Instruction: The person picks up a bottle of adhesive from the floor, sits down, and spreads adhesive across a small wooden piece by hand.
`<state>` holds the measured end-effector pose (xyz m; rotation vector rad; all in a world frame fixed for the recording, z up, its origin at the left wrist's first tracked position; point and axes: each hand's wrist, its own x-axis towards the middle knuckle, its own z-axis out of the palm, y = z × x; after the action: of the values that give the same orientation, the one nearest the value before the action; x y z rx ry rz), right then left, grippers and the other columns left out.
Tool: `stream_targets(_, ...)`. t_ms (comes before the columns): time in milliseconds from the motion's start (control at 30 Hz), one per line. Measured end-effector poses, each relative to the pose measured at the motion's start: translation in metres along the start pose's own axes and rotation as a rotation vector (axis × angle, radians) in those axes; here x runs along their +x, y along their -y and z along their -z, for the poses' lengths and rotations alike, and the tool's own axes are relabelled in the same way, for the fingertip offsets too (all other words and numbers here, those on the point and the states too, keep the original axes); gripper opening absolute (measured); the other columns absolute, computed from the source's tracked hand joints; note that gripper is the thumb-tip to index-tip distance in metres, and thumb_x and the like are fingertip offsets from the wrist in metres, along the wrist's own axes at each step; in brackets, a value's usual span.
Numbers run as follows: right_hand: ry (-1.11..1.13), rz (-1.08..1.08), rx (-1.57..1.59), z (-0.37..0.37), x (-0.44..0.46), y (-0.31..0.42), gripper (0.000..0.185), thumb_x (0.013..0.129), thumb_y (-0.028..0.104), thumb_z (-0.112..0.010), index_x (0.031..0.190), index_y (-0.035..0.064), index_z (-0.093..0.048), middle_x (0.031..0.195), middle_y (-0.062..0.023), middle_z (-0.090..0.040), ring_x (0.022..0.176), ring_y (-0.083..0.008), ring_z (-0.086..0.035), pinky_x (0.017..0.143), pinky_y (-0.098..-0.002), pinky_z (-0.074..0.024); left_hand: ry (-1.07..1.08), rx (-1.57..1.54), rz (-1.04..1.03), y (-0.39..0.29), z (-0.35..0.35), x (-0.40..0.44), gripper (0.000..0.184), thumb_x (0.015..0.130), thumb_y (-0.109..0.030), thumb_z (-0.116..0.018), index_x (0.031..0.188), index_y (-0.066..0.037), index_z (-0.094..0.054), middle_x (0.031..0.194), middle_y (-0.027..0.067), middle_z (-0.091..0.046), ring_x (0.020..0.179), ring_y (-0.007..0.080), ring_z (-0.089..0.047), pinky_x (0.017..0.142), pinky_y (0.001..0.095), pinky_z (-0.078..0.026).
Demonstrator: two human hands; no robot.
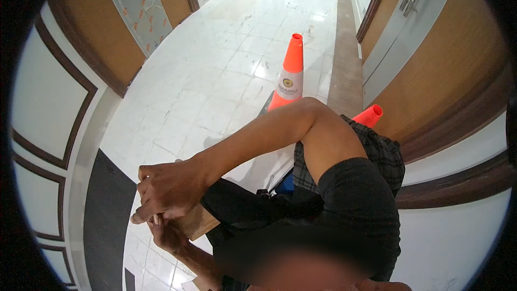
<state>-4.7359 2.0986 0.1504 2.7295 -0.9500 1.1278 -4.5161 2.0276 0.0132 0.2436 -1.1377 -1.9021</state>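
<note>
My right arm, in a short black sleeve, reaches across to the left of the view. My right hand point(175, 189) is closed, its fingers curled down over my left hand. Just below it, my left hand point(168, 234) is also closed, fingertips meeting those of the right. A small pale bit shows between the fingers, too little of it to name. Beside the left hand and wrist is a brown, flat-sided piece that looks like wood point(199, 223). My right hand hides part of it, and I cannot tell whether either hand grips it.
An orange traffic cone point(293, 56) with a white band stands on the white tiled floor point(215, 75) ahead. A second cone point(370, 115) shows behind dark checked cloth point(385, 148). Wooden doors point(431, 70) and panelled walls point(46, 97) line both sides of the corridor.
</note>
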Motion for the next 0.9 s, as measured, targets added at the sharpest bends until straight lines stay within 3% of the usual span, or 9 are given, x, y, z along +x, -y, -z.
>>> stream_targets(100,0.007,0.001,0.047,-0.003,0.000,-0.002,0.043,0.083,0.030,-0.071,0.124,0.0182,-0.064,0.079,-0.0045,-0.068,0.085,-0.0285,-0.067,0.081,-0.0460,-0.0444,-0.133,0.087,-0.048,-0.004,-0.006,0.000,0.057,0.100,-0.025,-0.051,0.144,0.009,-0.040,0.144,0.0200,-0.049,0.137,0.0319,-0.044,0.117,0.0455,-0.030)
stream_targets(167,-0.003,0.008,0.105,0.001,0.000,-0.005,0.042,0.084,0.032,-0.071,0.122,0.0153,-0.065,0.080,-0.0065,-0.067,0.084,-0.0301,-0.066,0.078,-0.0460,-0.0465,0.252,-0.348,0.076,-0.023,-0.035,0.008,0.054,0.100,-0.023,-0.051,0.144,0.007,-0.041,0.139,0.0225,-0.054,0.129,0.0348,-0.052,0.117,0.0465,-0.031)
stream_targets(200,-0.011,0.016,0.165,0.004,0.000,-0.005,0.042,0.085,0.033,-0.072,0.121,0.0125,-0.066,0.080,-0.0085,-0.066,0.083,-0.0317,-0.066,0.075,-0.0460,-0.0486,0.252,-0.347,0.077,-0.022,-0.033,0.008,0.054,0.100,-0.023,-0.051,0.144,0.007,-0.041,0.139,0.0225,-0.054,0.129,0.0348,-0.052,0.117,0.0465,-0.031)
stream_targets(333,-0.020,0.062,0.116,0.010,-0.002,-0.004,0.027,0.089,0.022,-0.073,0.110,0.0050,-0.071,0.086,-0.0089,-0.072,0.075,-0.0207,-0.066,0.075,-0.0388,-0.0471,-0.332,0.031,-0.070,-0.017,-0.017,0.009,0.057,0.099,-0.048,-0.046,0.114,0.004,-0.065,0.101,0.0204,-0.071,0.099,0.0283,-0.069,0.093,0.0415,-0.052)
stream_targets(433,-0.087,0.033,0.175,0.004,0.002,-0.006,0.022,0.092,0.017,-0.070,0.110,0.0036,-0.071,0.089,-0.0106,-0.071,0.076,-0.0229,-0.068,0.071,-0.0385,-0.0519,0.162,-0.286,-0.062,-0.015,-0.014,0.012,0.044,0.104,-0.023,-0.042,0.138,0.003,-0.050,0.135,0.0173,-0.060,0.110,0.0274,-0.065,0.105,0.0359,-0.047)
stream_targets(500,-0.155,0.023,0.362,0.003,0.004,-0.009,0.026,0.095,0.019,-0.064,0.116,0.0038,-0.067,0.097,-0.0175,-0.068,0.091,-0.0335,-0.068,0.078,-0.0398,-0.0556,-0.293,0.170,-0.055,-0.007,-0.012,0.011,0.042,0.106,-0.023,-0.042,0.138,0.001,-0.051,0.133,0.0140,-0.061,0.112,0.0213,-0.065,0.100,0.0331,-0.049)
stream_targets(633,-0.238,0.022,0.442,0.018,0.009,0.002,0.025,0.096,0.014,-0.062,0.118,0.0037,-0.066,0.098,-0.0197,-0.068,0.096,-0.0314,-0.069,0.078,-0.0395,-0.0569,-0.233,0.137,0.071,-0.016,-0.013,0.017,0.042,0.106,-0.026,-0.044,0.139,0.000,-0.051,0.133,0.0149,-0.061,0.119,0.0211,-0.060,0.102,0.0346,-0.047)
stream_targets(700,-0.410,0.054,0.400,0.021,0.012,0.007,0.021,0.096,0.005,-0.061,0.115,-0.0017,-0.063,0.104,-0.0190,-0.072,0.089,-0.0266,-0.072,0.078,-0.0357,-0.0598,0.033,-0.257,0.104,-0.016,-0.005,0.022,0.039,0.105,-0.024,-0.050,0.136,-0.001,-0.054,0.129,0.0129,-0.062,0.127,0.0201,-0.055,0.111,0.0355,-0.039)
stream_targets(900,-0.222,-0.191,0.634,0.026,0.014,-0.004,0.020,0.102,0.016,-0.056,0.112,-0.0016,-0.058,0.097,-0.0150,-0.070,0.082,-0.0205,-0.070,0.068,-0.0332,-0.0590,-0.182,0.033,-0.036,-0.009,-0.019,0.026,0.042,0.101,-0.019,-0.057,0.135,0.005,-0.052,0.140,0.0146,-0.055,0.135,0.0218,-0.047,0.119,0.0357,-0.031)
